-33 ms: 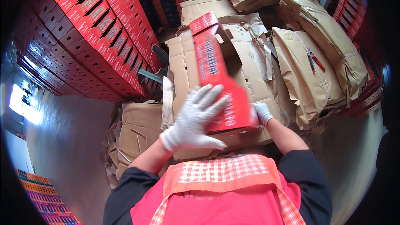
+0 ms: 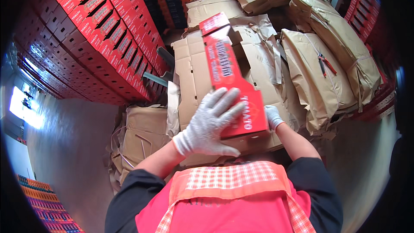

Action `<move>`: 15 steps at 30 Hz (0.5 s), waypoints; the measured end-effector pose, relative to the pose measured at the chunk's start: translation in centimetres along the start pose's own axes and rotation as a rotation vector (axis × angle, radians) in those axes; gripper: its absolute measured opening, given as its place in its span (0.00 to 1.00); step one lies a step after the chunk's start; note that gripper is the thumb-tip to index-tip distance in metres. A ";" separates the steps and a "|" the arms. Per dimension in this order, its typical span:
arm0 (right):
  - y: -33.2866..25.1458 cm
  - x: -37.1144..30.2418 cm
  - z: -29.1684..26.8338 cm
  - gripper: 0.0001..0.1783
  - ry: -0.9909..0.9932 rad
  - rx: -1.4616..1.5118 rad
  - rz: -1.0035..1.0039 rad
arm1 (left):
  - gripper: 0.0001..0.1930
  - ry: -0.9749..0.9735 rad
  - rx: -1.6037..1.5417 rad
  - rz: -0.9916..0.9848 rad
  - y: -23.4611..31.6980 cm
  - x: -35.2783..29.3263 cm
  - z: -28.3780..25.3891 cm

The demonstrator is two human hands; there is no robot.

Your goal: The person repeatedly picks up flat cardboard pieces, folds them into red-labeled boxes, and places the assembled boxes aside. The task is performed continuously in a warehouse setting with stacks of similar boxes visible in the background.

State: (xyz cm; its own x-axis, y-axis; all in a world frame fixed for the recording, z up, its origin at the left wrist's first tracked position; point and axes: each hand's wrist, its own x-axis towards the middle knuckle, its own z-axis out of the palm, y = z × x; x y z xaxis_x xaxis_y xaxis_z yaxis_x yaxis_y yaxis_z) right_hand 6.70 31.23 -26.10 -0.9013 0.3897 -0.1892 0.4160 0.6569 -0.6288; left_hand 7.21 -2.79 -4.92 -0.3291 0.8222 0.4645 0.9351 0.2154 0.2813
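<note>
A partly folded cardboard box (image 2: 222, 64), red on its printed outer side and brown inside, stands raised on a flat brown cardboard blank (image 2: 192, 67). My left hand (image 2: 211, 125), in a whitish knit glove, lies on the near end of its red panel with the fingers stretched out and the thumb apart. At the box's near right corner is my gloved right hand (image 2: 272, 117). Its fingers curl against the side there, and their tips are partly hidden by the box.
Tall stacks of red boxes (image 2: 101, 15) rise on the left. Paper-wrapped bundles (image 2: 321, 71) lie to the right, with red-handled pliers (image 2: 327, 64) on one. Another wrapped bundle (image 2: 146, 125) sits at the near left. A metal bar (image 2: 155, 79) juts out by the red stack.
The red panel's near part has shifted slightly to the right, and my left hand has moved right with it. My right hand has barely moved.
</note>
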 end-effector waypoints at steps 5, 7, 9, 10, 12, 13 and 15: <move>-4.6 -1.7 -10.4 0.06 0.279 0.962 -0.246 | 0.42 0.199 0.006 0.116 2.7 6.4 3.4; -8.7 -4.7 -15.2 0.06 0.437 1.033 -0.495 | 0.46 0.291 -0.036 0.140 3.5 8.4 5.3; -12.9 -8.2 -16.9 0.12 0.478 0.842 -0.778 | 0.50 0.489 -0.136 0.122 3.7 9.6 7.0; -14.6 -9.9 -16.9 0.16 0.358 0.758 -0.843 | 0.52 0.558 -0.178 0.104 3.6 9.8 7.7; -17.1 -12.2 -18.0 0.22 0.142 0.131 -0.891 | 0.66 0.709 -0.240 0.160 3.5 9.8 9.1; -18.1 -12.8 -18.1 0.22 0.120 0.021 -0.871 | 0.69 0.746 -0.252 0.065 3.7 9.5 9.7; -19.5 -13.2 -18.1 0.21 0.019 0.005 -0.608 | 0.75 0.749 -0.353 -0.097 3.9 8.8 10.7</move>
State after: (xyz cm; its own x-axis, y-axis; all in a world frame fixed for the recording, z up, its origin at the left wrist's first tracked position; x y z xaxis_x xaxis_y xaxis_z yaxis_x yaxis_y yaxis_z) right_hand 12.65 24.96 2.34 -0.9748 -0.0431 0.2187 -0.1735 0.7625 -0.6233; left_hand 9.40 10.92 -8.75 -0.5232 0.2132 0.8251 0.8429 -0.0134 0.5380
